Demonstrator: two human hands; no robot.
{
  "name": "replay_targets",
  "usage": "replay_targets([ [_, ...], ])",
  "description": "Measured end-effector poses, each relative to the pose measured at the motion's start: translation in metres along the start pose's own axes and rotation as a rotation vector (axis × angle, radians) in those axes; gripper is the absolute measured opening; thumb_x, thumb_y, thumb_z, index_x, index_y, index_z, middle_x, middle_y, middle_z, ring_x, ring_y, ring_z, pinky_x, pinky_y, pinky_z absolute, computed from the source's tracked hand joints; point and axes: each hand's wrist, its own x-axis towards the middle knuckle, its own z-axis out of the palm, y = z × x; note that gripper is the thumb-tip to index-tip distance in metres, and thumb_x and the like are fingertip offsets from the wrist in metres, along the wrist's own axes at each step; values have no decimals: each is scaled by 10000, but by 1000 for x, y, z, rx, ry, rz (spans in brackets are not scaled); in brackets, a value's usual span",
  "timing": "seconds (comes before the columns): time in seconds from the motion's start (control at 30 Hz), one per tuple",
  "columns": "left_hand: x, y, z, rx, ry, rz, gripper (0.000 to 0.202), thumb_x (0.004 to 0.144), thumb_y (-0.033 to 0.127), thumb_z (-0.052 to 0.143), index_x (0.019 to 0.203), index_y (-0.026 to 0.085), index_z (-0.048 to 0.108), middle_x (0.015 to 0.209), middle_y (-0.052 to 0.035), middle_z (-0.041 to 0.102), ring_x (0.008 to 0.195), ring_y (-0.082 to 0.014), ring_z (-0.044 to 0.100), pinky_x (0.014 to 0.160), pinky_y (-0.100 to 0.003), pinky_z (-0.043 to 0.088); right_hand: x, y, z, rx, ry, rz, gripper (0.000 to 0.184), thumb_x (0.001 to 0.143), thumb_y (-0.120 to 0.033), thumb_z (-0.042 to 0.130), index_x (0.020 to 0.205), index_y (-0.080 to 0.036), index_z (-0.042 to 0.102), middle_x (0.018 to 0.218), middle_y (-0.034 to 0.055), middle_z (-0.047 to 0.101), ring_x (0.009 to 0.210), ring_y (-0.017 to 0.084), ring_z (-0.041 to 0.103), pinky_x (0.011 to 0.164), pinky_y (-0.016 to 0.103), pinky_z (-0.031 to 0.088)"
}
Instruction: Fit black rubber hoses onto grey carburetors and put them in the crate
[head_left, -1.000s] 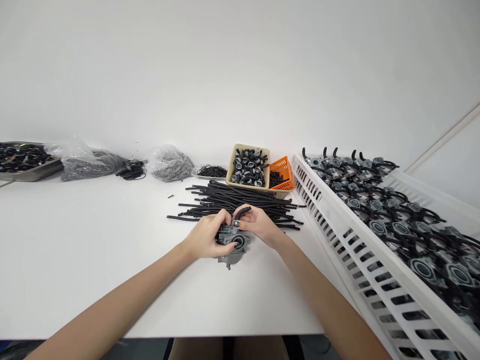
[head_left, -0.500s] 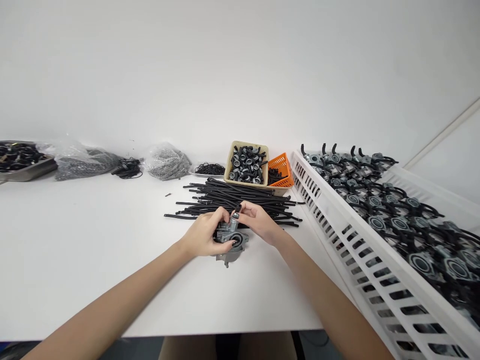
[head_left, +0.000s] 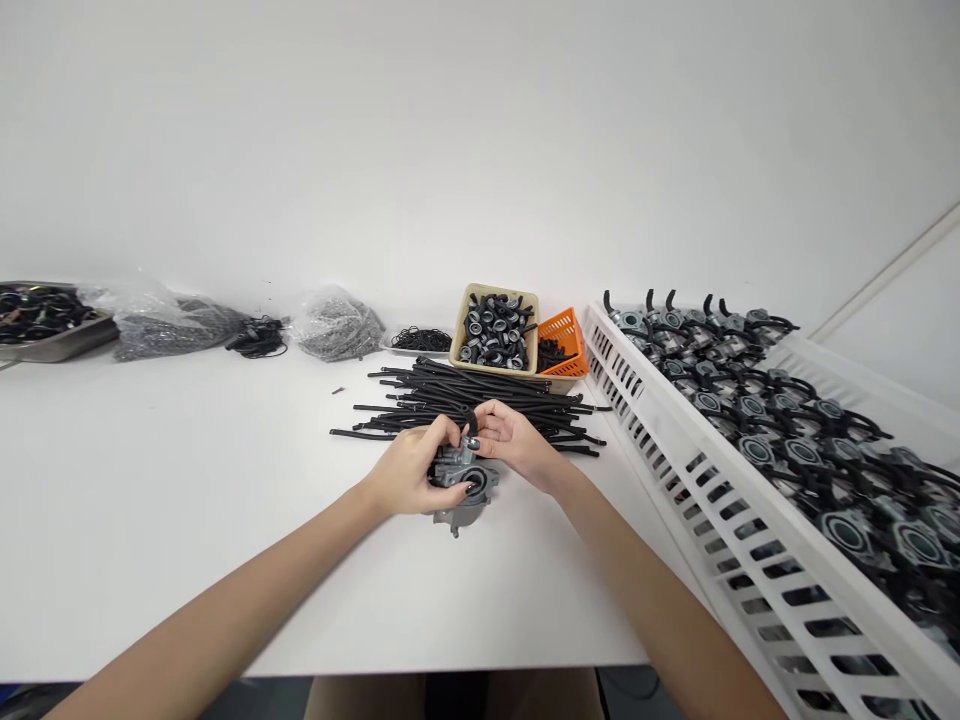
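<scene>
Just below the middle of the frame, the left hand [head_left: 411, 470] is wrapped around a small grey cast-metal carburettor body [head_left: 466, 492], whose lower end rests on the white surface [head_left: 187, 500]. The right hand [head_left: 517, 445] pinches a short curved piece of black rubber hose [head_left: 472, 421] between thumb and fingertips, right at the top of the body. The fingers hide whether the hose end sits on a fitting. To my eye the hose is being pressed on there. To do that well, the left hand should brace the body firmly against the surface so it cannot rock. The right should grip close to the hose end and push straight along the fitting with a slight twist, or the rubber may buckle. Just behind the hands lies a heap of long black rubber tubes [head_left: 420, 390], and a white slatted plastic crate [head_left: 675, 440] of similar bodies fills the right side
</scene>
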Motion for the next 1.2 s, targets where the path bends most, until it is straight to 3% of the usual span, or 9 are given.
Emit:
replay_targets([
  [0.13,0,1,0,7,9,-5,356,701,436,591,899,233,376,777,17,549,601,-137,519,593,-254,400,0,-2,6,-48,9,-5,432,606,-356,871,907,-187,612,866,-2,628,823,136,595,821,300,470],
  [0.3,0,-1,0,24,18,30,368,716,456,599,895,235,365,695,48,493,547,-126,473,547,-243,366,-3,-8,9,-91,10,19,370,651,-443,826,837,-167,666,800,-1,634,779,136,580,786,293,461],
  [0.67,0,-1,0,23,11,16,367,711,465,590,890,230,375,695,47,495,548,-119,459,551,-242,366,-2,-4,4,-132,36,-28,369,714,-484,767,759,-190,549,743,-28,542,730,122,509,704,261,402],
  [0.83,-1,-1,0,19,12,22,370,719,455,594,905,235,362,709,42,510,552,-127,469,557,-249,374,-2,-2,1,-108,-13,-44,374,722,-446,773,684,-184,509,726,-31,505,707,113,474,688,258,378],
  [0.97,-2,-3,0,18,4,32,381,723,465,596,910,239,354,728,28,538,567,-139,483,569,-258,385,-4,-4,1,-5,-72,-22,382,669,-377,830,722,-185,505,792,-18,543,770,125,530,719,261,402],
  [1.2,-1,-2,1,26,29,53,362,727,450,592,911,235,366,740,25,541,558,-134,492,551,-249,380,-3,-4,1,13,-58,-15,406,635,-321,867,860,-193,554,857,-12,583,830,131,578,785,273,445],
])
